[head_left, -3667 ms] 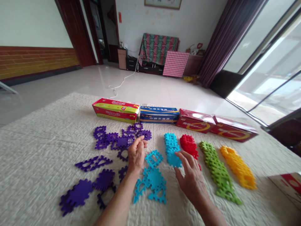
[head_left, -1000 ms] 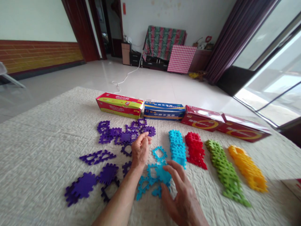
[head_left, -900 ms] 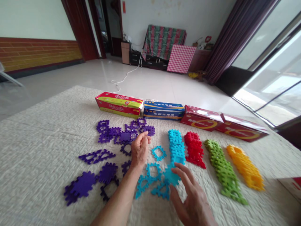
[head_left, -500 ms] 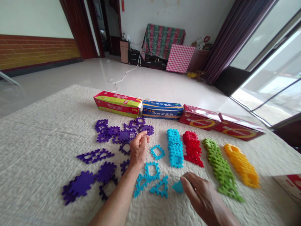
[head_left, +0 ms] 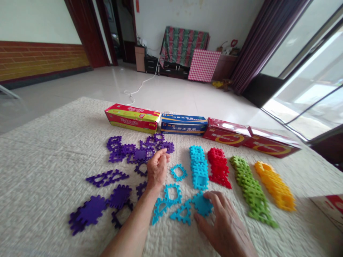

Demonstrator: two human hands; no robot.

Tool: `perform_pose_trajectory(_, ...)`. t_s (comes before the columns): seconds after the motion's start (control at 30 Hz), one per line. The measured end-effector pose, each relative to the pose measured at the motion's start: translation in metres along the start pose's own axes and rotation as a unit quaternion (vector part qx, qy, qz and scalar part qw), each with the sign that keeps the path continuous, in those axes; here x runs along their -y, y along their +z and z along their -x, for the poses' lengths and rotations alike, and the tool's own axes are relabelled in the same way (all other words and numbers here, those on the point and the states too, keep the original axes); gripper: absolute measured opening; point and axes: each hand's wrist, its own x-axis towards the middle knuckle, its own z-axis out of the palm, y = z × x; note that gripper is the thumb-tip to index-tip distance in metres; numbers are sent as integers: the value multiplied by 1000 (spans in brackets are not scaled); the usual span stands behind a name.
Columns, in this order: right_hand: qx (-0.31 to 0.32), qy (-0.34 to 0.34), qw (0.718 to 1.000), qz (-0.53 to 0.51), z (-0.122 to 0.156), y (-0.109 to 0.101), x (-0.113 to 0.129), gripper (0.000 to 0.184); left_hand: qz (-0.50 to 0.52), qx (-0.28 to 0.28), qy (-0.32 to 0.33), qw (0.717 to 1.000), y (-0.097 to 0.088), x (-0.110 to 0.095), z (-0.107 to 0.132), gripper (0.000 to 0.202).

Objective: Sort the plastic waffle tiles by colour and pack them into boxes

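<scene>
My left hand (head_left: 158,167) is closed in a loose fist over the right edge of the purple plastic interlocking pieces (head_left: 128,149); nothing shows in its fingers. My right hand (head_left: 223,221) has its thumb and fingers apart around a solid light-blue toothed piece (head_left: 202,204), which lies flat on the quilted cover; the fingertips overlap its right edge. Left of this piece are a light-blue triangular frame (head_left: 183,213), a light-blue square frame (head_left: 180,193) and another triangle (head_left: 160,210). A further light-blue frame (head_left: 173,174) lies beyond. Part of the purple pieces is hidden behind my left forearm.
Overlapping rows of light-blue (head_left: 199,167), red (head_left: 219,167), green (head_left: 252,191) and yellow (head_left: 276,185) pieces lie on the right. Behind stand a red-yellow box (head_left: 132,119), a blue box (head_left: 184,125) and two dark-red boxes (head_left: 227,132). Solid purple pieces (head_left: 93,210) lie at left.
The solid light-blue piece, tilted in my right hand before, now lies flat, farther forward and left. My right hand has moved with it and spread its fingers. My left hand stays closed.
</scene>
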Motion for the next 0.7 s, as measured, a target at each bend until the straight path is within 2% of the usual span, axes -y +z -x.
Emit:
perform_pose_trajectory(0.13, 2, -34, 999, -34, -4, -1, 2, 34, 2, 3, -3, 1000, 0, 0, 0, 33)
perform_pose_trajectory(0.27, -32, -89, 995, -17, -17, -3, -4, 41, 0, 2, -5, 1000, 0, 0, 0, 33)
perform_pose_trajectory(0.43, -51, -106, 993, 15, -33, 0, -11, 46, 4, -2, -6, 1000, 0, 0, 0, 32)
perform_pose_trajectory(0.57, -67, -101, 992, 19, -32, 4, -16, 47, 0, -3, 5, 1000, 0, -2, 0, 30)
perform_pose_trajectory(0.7, -78, -114, 990, 7, -33, 5, -9, 39, 2, -7, 9, 1000, 0, -4, 1, 30)
